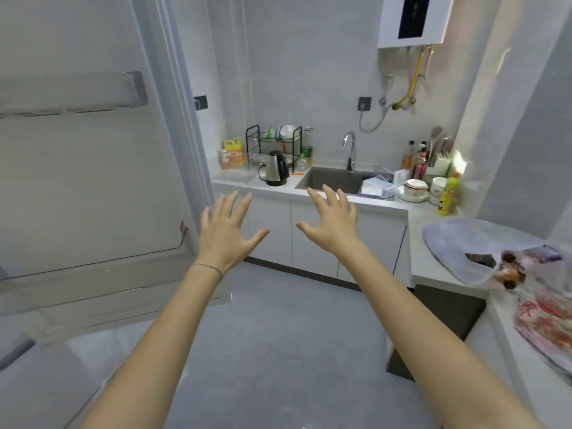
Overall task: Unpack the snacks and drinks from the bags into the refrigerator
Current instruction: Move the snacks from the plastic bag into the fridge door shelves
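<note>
My left hand (227,232) and my right hand (332,221) are stretched out in front of me at mid-frame, palms down, fingers spread, holding nothing. On the left stands the open refrigerator door (80,168), its inner side with empty door shelves facing me. On the counter at the right lies a translucent white plastic bag (476,246) with dark and orange snack packets showing at its mouth. Below it, at the right edge, lies a second bag with red print (544,329). Both hands are well apart from the bags and the door.
A counter (278,188) runs along the back wall with a sink (332,178), tap, kettle (276,168), dish rack, bottles and bowls (414,188). A yellow bottle (448,196) stands at the counter corner. Grey floor lies between me and the cabinets.
</note>
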Demonstrator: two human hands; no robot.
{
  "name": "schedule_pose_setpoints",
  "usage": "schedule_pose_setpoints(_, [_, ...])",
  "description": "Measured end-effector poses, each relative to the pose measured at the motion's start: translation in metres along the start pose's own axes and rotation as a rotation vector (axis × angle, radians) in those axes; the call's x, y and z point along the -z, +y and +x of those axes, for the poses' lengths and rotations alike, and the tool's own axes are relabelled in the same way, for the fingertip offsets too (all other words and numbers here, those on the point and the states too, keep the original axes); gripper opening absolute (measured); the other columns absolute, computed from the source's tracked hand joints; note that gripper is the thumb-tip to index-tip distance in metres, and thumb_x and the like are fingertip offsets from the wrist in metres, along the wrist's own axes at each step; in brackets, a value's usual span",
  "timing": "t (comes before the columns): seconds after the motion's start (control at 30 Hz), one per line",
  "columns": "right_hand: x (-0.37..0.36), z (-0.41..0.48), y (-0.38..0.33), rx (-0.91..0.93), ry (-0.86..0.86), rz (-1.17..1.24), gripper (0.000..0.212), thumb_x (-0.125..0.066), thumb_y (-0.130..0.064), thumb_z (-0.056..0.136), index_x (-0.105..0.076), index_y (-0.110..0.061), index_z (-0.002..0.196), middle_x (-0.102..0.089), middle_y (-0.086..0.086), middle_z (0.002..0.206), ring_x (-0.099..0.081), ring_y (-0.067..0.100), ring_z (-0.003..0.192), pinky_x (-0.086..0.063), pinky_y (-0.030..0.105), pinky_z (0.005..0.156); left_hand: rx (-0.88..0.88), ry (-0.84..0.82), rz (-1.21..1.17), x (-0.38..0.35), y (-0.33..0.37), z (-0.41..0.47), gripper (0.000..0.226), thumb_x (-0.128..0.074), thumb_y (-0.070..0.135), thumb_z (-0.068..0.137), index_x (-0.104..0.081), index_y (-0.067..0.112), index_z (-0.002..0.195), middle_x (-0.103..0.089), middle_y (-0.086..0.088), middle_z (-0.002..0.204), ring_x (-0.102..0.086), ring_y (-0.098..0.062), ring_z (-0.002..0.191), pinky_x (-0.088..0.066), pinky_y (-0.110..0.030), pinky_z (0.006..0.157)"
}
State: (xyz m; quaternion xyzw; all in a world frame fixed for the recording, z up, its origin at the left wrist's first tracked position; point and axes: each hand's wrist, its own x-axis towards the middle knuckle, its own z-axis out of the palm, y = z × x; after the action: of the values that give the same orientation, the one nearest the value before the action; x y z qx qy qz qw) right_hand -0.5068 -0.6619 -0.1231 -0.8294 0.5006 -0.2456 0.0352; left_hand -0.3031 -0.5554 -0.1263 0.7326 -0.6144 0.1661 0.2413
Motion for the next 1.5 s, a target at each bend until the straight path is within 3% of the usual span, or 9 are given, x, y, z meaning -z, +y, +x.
schedule_pose_setpoints(0.13, [0.023,-0.022,0.083,-0.137,0.021,-0.072,0.077,-0.053,-0.058,0.088,-0.016,-0.035,0.152,-0.006,0.000,0.162,0.000,0.028,0.148,-0.011,0.055,0.117,-0.136,-0.079,-0.064,-0.051,0.071,0.026,0.083,-0.036,0.075,0.083,-0.029,0.028,0.150,-0.028,-0.006,0.157,-0.017,-0.028,0.147,-0.015,-0.052,0.117])
schedule_pose_setpoints(0.23, [0.040,-0.035,0.143,-0.245,0.037,-0.095,0.078,-0.054,-0.057,0.087,-0.017,-0.035,0.151,-0.009,0.002,0.161,-0.003,0.029,0.148,-0.015,0.056,0.116,-0.216,-0.143,-0.101,-0.086,0.127,0.043,0.080,-0.041,0.072,0.086,-0.024,0.029,0.151,-0.024,-0.005,0.158,-0.014,-0.027,0.148,-0.011,-0.052,0.118])
schedule_pose_setpoints(0.5, [0.071,-0.049,0.296,-0.424,0.045,-0.172,0.079,-0.052,-0.060,0.086,-0.017,-0.035,0.151,-0.014,0.002,0.160,-0.010,0.030,0.146,-0.016,0.053,0.115,-0.384,-0.175,-0.168,-0.165,0.276,0.094,0.082,-0.034,0.077,0.084,-0.022,0.032,0.152,-0.018,-0.003,0.160,-0.007,-0.027,0.149,-0.004,-0.052,0.119])
schedule_pose_setpoints(0.7, [0.093,-0.064,0.396,-0.580,0.099,-0.210,0.074,-0.054,-0.059,0.085,-0.029,-0.030,0.148,-0.028,0.004,0.150,-0.022,0.028,0.139,-0.026,0.047,0.110,-0.495,-0.201,-0.250,-0.225,0.380,0.129,0.089,-0.022,0.083,0.077,-0.010,0.038,0.153,-0.024,-0.003,0.158,-0.017,-0.027,0.147,-0.013,-0.053,0.116])
schedule_pose_setpoints(0.87, [0.106,-0.077,0.471,-0.723,0.121,-0.226,0.076,-0.053,-0.060,0.085,-0.025,-0.031,0.149,-0.024,0.002,0.151,-0.018,0.027,0.141,-0.025,0.052,0.110,-0.614,-0.270,-0.341,-0.276,0.469,0.146,0.090,-0.019,0.082,0.075,-0.015,0.037,0.152,-0.022,-0.002,0.159,-0.014,-0.028,0.147,-0.009,-0.053,0.117])
schedule_pose_setpoints(1.03, [0.107,-0.091,0.535,-0.849,0.127,-0.282,0.077,-0.053,-0.060,0.087,-0.022,-0.030,0.150,-0.019,0.003,0.156,-0.014,0.029,0.144,-0.024,0.053,0.112,-0.760,-0.316,-0.400,-0.341,0.537,0.161,0.088,-0.019,0.079,0.077,-0.024,0.032,0.151,-0.027,-0.003,0.157,-0.017,-0.029,0.146,-0.010,-0.053,0.115])
schedule_pose_setpoints(1.27, [0.080,-0.105,0.604,-1.098,0.089,-0.228,0.076,-0.050,-0.061,0.087,-0.025,-0.027,0.150,-0.035,0.006,0.146,-0.032,0.029,0.131,-0.041,0.048,0.101,-0.961,-0.476,-0.426,-0.417,0.609,0.176,0.091,-0.011,0.081,0.073,-0.015,0.036,0.152,-0.020,0.001,0.159,-0.011,-0.026,0.148,-0.005,-0.052,0.117])
schedule_pose_setpoints(1.5, [0.049,-0.129,0.641,-1.312,0.020,-0.150,0.073,-0.056,-0.059,0.085,-0.032,-0.027,0.146,-0.036,0.006,0.147,-0.029,0.030,0.136,-0.038,0.047,0.105,-1.193,-0.564,-0.462,-0.469,0.665,0.176,0.085,-0.012,0.076,0.078,-0.018,0.034,0.153,-0.020,-0.001,0.160,-0.010,-0.023,0.149,-0.001,-0.050,0.117])
